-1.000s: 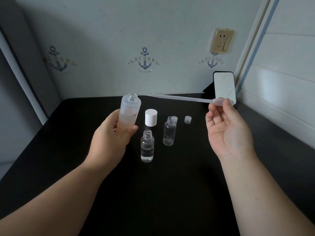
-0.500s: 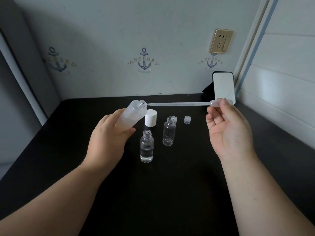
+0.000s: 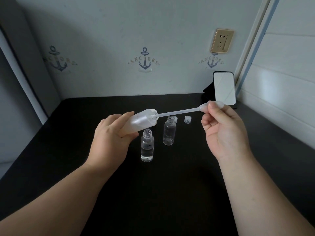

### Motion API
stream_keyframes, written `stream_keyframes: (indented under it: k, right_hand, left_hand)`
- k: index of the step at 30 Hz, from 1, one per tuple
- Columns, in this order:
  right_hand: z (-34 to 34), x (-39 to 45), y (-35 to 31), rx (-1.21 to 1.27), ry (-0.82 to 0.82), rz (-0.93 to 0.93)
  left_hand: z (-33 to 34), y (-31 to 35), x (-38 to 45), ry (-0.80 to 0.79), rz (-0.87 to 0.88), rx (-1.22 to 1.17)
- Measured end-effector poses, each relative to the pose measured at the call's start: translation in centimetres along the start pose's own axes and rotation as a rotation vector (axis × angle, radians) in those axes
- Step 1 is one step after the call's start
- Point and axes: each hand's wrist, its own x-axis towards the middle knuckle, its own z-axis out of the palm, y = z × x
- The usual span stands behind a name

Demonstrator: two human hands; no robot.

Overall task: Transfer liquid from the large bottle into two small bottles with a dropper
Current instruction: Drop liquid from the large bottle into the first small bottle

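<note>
Left hand (image 3: 109,138) grips tilted large bottle (image 3: 141,120) | right hand (image 3: 223,132) pinches dropper (image 3: 185,111) bulb, tip at mouth | risk: further tilt spills liquid onto worktop (image 3: 170,193).

Left hand (image 3: 110,138) holds large bottle (image 3: 143,121) tilted above the bench (image 3: 68,150), mouth toward the right. Right hand (image 3: 225,132) holds dropper (image 3: 184,111) by its bulb, well right of the bottle; dropper stem runs left, tip at or in the bottle mouth. Below the bottle, nearer small bottle (image 3: 147,145) stands upright on the bench, liquid in it. Second small bottle (image 3: 169,130) stands behind and right of it. Small cap (image 3: 187,119) lies further right; another sits just behind the second bottle. Mirror (image 3: 224,87) leans at the back right corner.
</note>
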Motion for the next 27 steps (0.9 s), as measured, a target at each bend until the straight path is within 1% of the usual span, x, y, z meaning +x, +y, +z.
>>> stream_keyframes:
  k: [14,27]
  right_hand:
    - [1.5,-1.1,1.4,-0.156,-0.149,0.066]
    - [0.2,-0.1,0.5,0.01,-0.056,0.073]
  left_hand:
    - [0.3,0.0,0.0,-0.005,0.034,0.032]
    - [0.2,0.0,0.0,0.011,-0.039,0.017]
